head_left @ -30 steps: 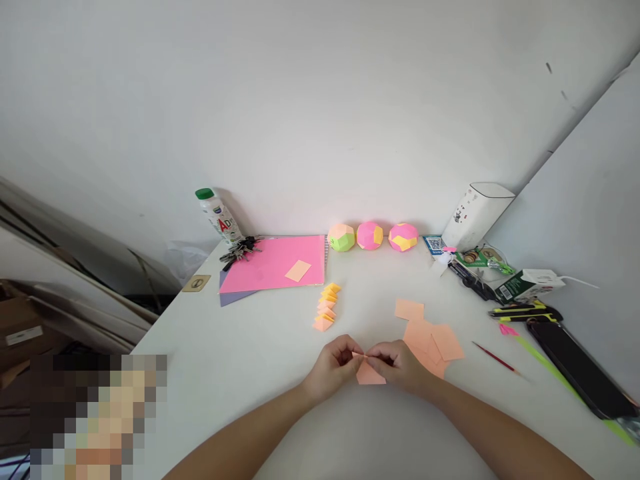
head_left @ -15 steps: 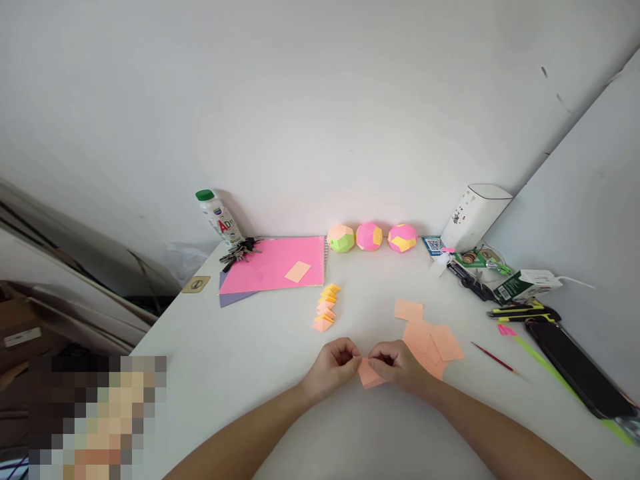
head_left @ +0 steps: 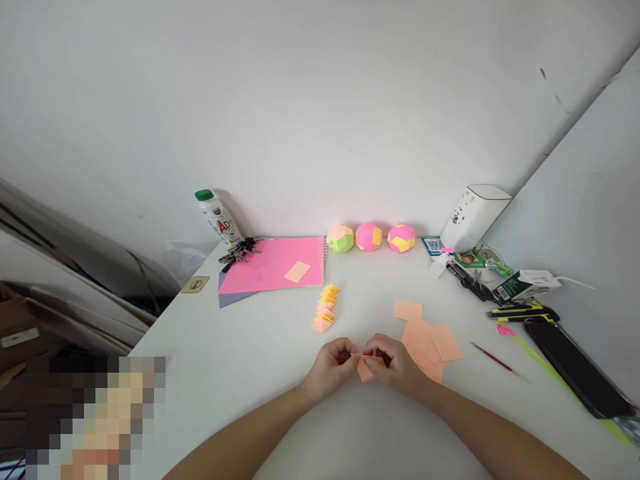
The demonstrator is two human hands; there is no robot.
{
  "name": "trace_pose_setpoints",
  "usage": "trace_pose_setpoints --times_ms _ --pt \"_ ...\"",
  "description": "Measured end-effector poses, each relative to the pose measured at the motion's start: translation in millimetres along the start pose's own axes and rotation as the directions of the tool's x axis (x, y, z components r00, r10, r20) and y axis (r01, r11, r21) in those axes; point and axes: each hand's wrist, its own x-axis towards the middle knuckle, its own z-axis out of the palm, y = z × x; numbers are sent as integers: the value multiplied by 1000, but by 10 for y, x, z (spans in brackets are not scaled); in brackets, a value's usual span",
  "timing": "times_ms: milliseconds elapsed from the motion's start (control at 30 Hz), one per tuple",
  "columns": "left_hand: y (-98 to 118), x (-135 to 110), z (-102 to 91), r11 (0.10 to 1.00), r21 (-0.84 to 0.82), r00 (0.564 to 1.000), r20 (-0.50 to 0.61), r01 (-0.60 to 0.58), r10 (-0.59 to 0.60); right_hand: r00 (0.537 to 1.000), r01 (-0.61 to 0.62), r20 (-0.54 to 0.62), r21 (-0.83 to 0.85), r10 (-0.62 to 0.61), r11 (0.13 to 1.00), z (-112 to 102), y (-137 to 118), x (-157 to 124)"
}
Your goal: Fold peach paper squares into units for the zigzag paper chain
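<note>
At lower centre, the left hand (head_left: pixel 331 367) and right hand (head_left: pixel 397 365) pinch one folded peach paper (head_left: pixel 366 374), probably to steady it.

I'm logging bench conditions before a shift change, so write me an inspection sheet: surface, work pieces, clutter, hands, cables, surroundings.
Surface: pale smooth tabletop.
Work pieces: small peach paper piece, held; loose flat peach paper sheets, overlapping; row of pointed orange-and-peach paper pieces.
Clutter: dark-and-silver metal key bunch on the corner of a pink rectangular sheet; black-and-yellow utility knife.
Hands: left hand and right hand both grip the held piece with fingertips.
Cables: thin white cord at the green-and-white carton; ends unclear.
Surroundings: white wall behind; brown cardboard box at far left; lower-left patch pixelated.
</note>
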Motion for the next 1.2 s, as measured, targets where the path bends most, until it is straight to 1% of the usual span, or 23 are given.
trace_pose_setpoints --times_ms 133,300,467,667,733,800,900,967,1067,1133,1200 --pt "-9 0 22 999 37 1000 20 1 -1 999 -30 -13 -20 30 999 45 14 -4" --pt "16 -3 31 999 45 999 27 21 -22 996 -81 -21 38 82 996 61 18 -17" --pt "34 1 0 992 -93 996 18 89 -88 990 -131 -20 178 137 975 -9 22 -12" --pt "-16 30 -58 968 -234 995 -13 96 -102 980 -166 -38 370 193 914 -92 12 7" --pt "-39 41 -70 962 -258 995 -16 95 -102 978 -177 -30 403 207 898 -89 5 6" --pt "-53 49 -74 963 -257 996 -4 86 -90 980 -183 -2 375 198 909 -74 5 3" --pt "-55 54 -60 969 -236 998 -3 67 -70 983 -185 34 277 182 943 -52 27 -1" --pt "-50 50 -44 971 -233 998 -29 47 -55 983 -182 23 238 182 954 -47 55 -1" --pt "-42 38 -21 965 -264 998 -68 -10 -8 983 -175 -7 223 181 959 -44 115 -3" --pt "-37 28 -10 966 -257 998 -49 -39 27 984 -168 -27 221 178 961 -37 160 -8" --pt "-32 24 -5 977 -211 999 -10 -37 35 984 -155 -46 233 171 960 -30 198 -16"
